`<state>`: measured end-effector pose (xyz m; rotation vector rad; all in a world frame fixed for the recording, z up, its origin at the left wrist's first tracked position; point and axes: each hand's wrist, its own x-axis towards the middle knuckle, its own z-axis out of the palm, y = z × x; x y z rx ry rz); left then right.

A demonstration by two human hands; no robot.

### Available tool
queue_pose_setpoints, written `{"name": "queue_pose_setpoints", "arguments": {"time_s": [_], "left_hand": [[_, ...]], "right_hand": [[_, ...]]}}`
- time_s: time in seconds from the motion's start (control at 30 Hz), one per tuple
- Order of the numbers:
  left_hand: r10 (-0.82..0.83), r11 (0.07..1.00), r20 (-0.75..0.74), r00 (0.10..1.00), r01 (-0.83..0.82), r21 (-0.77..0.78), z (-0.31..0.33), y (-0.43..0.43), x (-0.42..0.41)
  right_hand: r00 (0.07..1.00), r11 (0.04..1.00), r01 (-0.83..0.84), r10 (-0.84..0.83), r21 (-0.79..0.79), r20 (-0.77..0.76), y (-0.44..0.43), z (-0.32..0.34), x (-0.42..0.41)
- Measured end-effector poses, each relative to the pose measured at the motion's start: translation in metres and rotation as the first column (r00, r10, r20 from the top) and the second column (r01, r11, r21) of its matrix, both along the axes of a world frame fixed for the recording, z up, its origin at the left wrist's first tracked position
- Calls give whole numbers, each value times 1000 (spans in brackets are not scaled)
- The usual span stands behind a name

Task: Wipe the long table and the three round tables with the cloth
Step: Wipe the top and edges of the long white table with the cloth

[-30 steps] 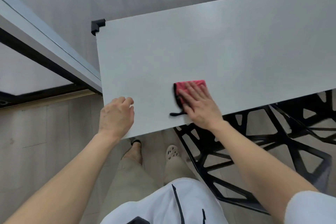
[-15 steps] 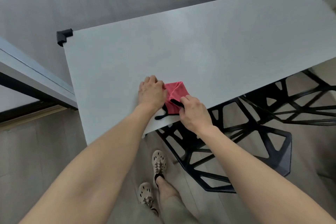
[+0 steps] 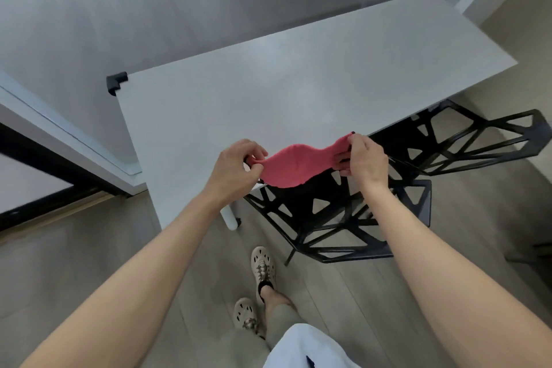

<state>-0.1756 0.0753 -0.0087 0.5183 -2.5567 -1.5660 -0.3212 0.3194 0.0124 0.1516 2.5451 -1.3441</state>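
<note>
A pink cloth [image 3: 294, 166] hangs stretched in the air between both hands, above the near edge of the long white table [image 3: 313, 84]. My left hand [image 3: 236, 169] pinches the cloth's left end. My right hand [image 3: 363, 160] pinches its right end, a little higher. The cloth sags in the middle and does not touch the tabletop. No round table is in view.
Black lattice-frame chairs [image 3: 352, 218] stand under and beside the table's near right side. A black guard [image 3: 115, 82] caps the table's far left corner. A white ledge with a dark frame [image 3: 59, 140] runs along the left. My feet [image 3: 260, 284] stand on wood flooring.
One second ago my right hand pressed the folded cloth flat on the table. Both hands then took hold of it, lifted it off the top and pulled it open.
</note>
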Motion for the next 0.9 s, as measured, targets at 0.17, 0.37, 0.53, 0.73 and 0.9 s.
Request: {"name": "queue_pose_setpoints", "arguments": {"time_s": [0.17, 0.37, 0.53, 0.73, 0.9], "left_hand": [[-207, 911, -16, 978, 199, 362, 65, 32, 5], [-396, 918, -15, 918, 396, 16, 85, 59, 4], [-274, 942, -94, 957, 247, -228, 84, 93, -7], [-130, 979, -118, 984, 109, -175, 87, 183, -47], [-9, 999, -117, 993, 4, -39, 80, 267, -75]], "right_hand": [[968, 996, 34, -14, -77, 252, -12, 38, 5], [846, 795, -532, 515, 291, 138, -8, 91, 16], [604, 590, -797, 783, 130, 151, 24, 109, 9], [844, 842, -533, 536, -85, 19, 117, 86, -33], [789, 771, -594, 614, -232, 22, 204, 82, -65]]}}
